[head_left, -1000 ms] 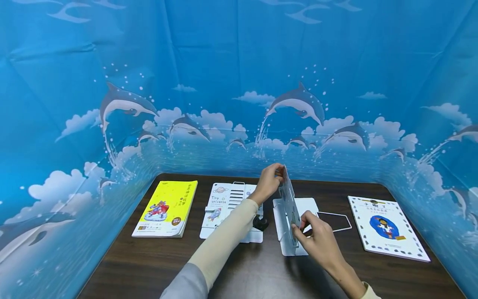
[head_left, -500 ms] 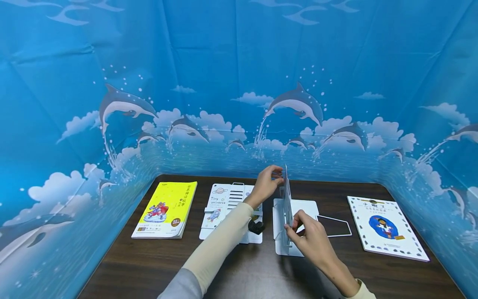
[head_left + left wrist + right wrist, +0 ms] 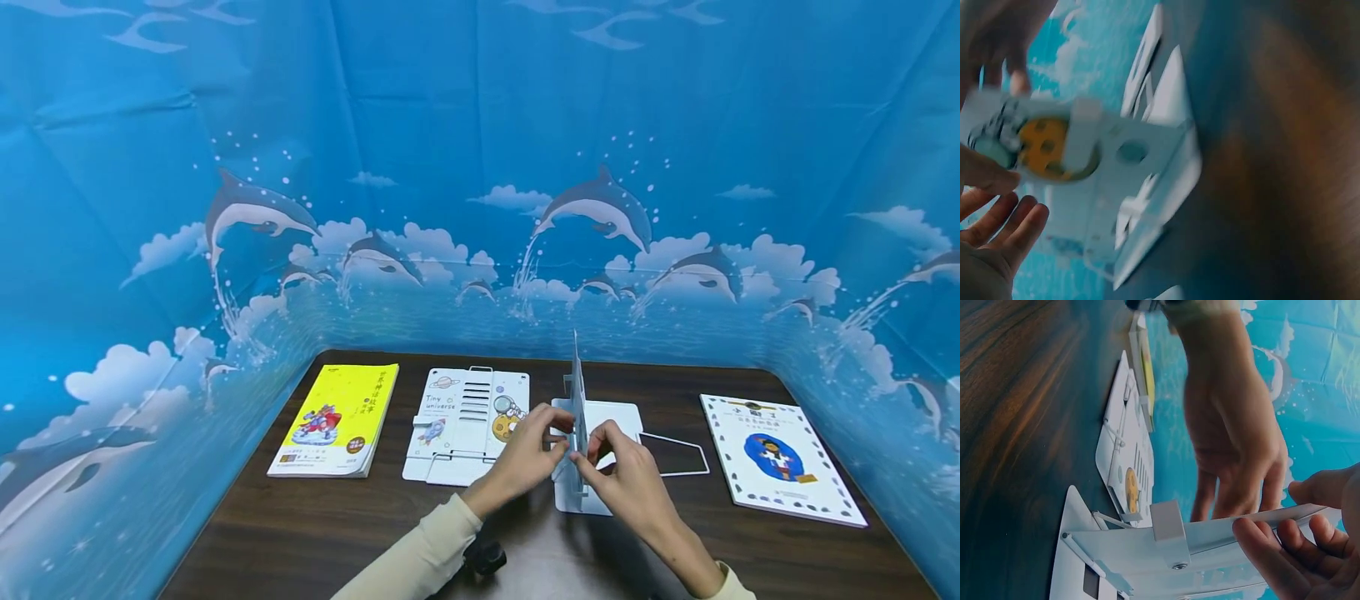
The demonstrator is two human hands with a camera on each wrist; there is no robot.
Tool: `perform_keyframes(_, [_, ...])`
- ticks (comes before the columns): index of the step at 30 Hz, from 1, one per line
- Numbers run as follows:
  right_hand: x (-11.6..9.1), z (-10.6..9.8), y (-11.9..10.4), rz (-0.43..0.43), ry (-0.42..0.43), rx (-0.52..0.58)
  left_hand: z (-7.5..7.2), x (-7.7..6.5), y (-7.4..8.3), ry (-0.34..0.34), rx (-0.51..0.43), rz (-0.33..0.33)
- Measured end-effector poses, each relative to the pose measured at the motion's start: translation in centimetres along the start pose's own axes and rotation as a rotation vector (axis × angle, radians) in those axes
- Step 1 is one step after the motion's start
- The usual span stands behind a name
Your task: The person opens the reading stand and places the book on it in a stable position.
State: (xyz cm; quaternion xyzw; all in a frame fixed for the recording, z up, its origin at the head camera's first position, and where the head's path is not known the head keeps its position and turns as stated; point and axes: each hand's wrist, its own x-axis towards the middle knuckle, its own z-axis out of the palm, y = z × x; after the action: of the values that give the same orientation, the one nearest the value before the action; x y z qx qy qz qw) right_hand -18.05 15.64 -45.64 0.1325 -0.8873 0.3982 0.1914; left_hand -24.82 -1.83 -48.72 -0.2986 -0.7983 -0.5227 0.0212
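Observation:
A white metal book stand (image 3: 618, 412) lies on the table with its printed panel (image 3: 577, 392) raised upright, edge-on to the head camera. My right hand (image 3: 630, 471) pinches the panel's near edge, thumb on one side and fingers on the other, as the right wrist view shows. On the panel's left side is my left hand (image 3: 525, 450), its fingers loosely bent and close to the surface; whether they touch cannot be told. An astronaut and an orange moon (image 3: 1044, 147) show on the panel in the blurred left wrist view. A clip (image 3: 1169, 531) sticks out at the panel's edge.
A second book stand (image 3: 465, 425) lies flat, left of the raised one. Farther left is a yellow book (image 3: 333, 421); a white book (image 3: 780, 458) lies at the right. A wire leg (image 3: 705, 458) extends rightward from the raised stand. A dolphin-print curtain (image 3: 480, 167) surrounds the table.
My left hand has come down from the panel's top far corner toward its near lower part. The panel has tipped slightly to near upright. My right hand keeps its grip, having shifted slightly left.

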Motion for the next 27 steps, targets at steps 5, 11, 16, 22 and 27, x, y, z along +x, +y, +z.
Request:
perform_keyframes(5, [-0.2, -0.2, -0.1, 0.038, -0.017, -0.001, 1.3, -2.7, 0.1, -0.083, 0.007, 0.06])
perform_keyframes(11, [0.0, -0.7, 0.2, 0.075, -0.082, 0.082, 2.6, -3.3, 0.5, -0.022, 0.065, 0.047])
perform_keyframes(16, [2.8, -1.9, 1.8, 0.067, -0.167, 0.269, 3.2, -3.1, 0.7, 0.073, 0.005, 0.044])
perform_keyframes(22, [9.0, -3.0, 5.1, 0.136, -0.165, 0.423, 3.7, -2.9, 0.9, 0.09, -0.028, 0.039])
perform_keyframes(27, [13.1, -2.4, 7.4, 0.179, -0.209, 0.405, 3.9, -2.9, 1.1, 0.116, 0.004, 0.045])
